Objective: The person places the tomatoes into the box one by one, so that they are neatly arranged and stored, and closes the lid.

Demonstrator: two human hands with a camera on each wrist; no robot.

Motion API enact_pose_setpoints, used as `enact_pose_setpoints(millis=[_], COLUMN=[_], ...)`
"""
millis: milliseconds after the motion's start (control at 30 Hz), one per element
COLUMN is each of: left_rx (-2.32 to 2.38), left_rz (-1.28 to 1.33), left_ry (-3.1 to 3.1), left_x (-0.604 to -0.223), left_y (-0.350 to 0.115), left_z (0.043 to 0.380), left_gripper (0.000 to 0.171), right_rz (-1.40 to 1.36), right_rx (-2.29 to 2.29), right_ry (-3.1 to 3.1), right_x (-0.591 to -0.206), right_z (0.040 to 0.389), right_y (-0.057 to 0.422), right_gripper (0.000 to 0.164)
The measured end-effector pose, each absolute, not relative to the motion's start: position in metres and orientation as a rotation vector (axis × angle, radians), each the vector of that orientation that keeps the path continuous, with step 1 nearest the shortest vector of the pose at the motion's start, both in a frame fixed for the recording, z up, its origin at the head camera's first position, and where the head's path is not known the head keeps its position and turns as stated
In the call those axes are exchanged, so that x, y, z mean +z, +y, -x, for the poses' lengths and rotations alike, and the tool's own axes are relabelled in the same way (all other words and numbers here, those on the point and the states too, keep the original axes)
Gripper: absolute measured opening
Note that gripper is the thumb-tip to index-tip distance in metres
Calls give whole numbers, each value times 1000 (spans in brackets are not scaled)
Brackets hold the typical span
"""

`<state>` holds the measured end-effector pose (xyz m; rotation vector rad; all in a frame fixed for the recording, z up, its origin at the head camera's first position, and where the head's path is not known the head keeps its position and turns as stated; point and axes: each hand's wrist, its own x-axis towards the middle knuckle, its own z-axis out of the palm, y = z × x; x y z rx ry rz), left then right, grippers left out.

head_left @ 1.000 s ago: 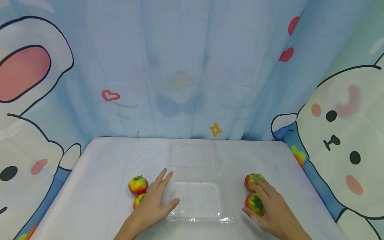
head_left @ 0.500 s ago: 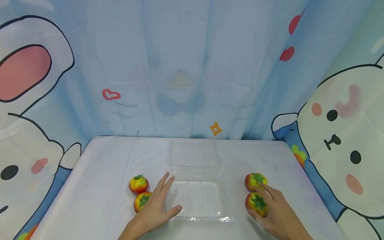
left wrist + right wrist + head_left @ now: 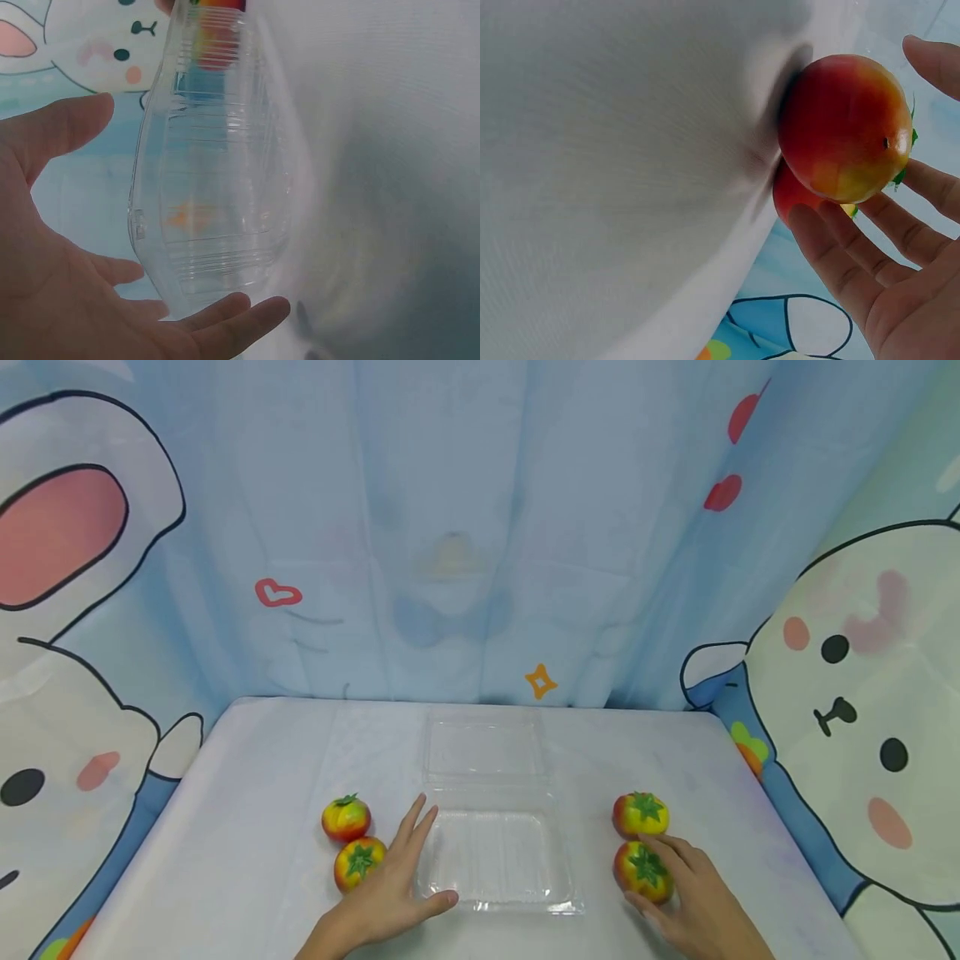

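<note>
A clear plastic clamshell box [image 3: 495,860] lies with its lid [image 3: 483,747] folded back on the table. Spread fingers of my left hand [image 3: 393,885] hover at the box's left side, holding nothing; the left wrist view shows the palm beside the clear wall. Two red-yellow tomatoes with green tops stand to the left, a far one [image 3: 346,819] and a near one [image 3: 358,862]. On the right are a far tomato [image 3: 640,815] and a near tomato [image 3: 844,127]. My right hand [image 3: 693,893] is around the near one, thumb apart from it and fingers alongside.
A white cloth covers the table [image 3: 262,860]. Behind it hangs a blue curtain [image 3: 450,485] with printed cartoon animals, and patterned cloth runs along both sides.
My right hand has drawn back from over the far right tomato to the near one. The left hand has shifted slightly right, uncovering more of the near left tomato.
</note>
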<state>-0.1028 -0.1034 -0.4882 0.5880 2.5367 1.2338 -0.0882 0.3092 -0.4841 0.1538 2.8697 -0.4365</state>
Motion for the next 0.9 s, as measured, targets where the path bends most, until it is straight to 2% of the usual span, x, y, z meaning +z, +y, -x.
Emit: enact_pose_setpoints(millis=[500, 900], left_rx=[1188, 1186], left_rz=[-565, -531], left_ry=[2505, 2494], left_x=[-494, -497], left_y=[-103, -101], left_z=[106, 106], left_gripper=[120, 121], right_rz=[-152, -120], right_rx=[-486, -541], right_ry=[2888, 2920], right_x=[-491, -496], right_z=[90, 91], right_y=[312, 314], right_gripper=[102, 93])
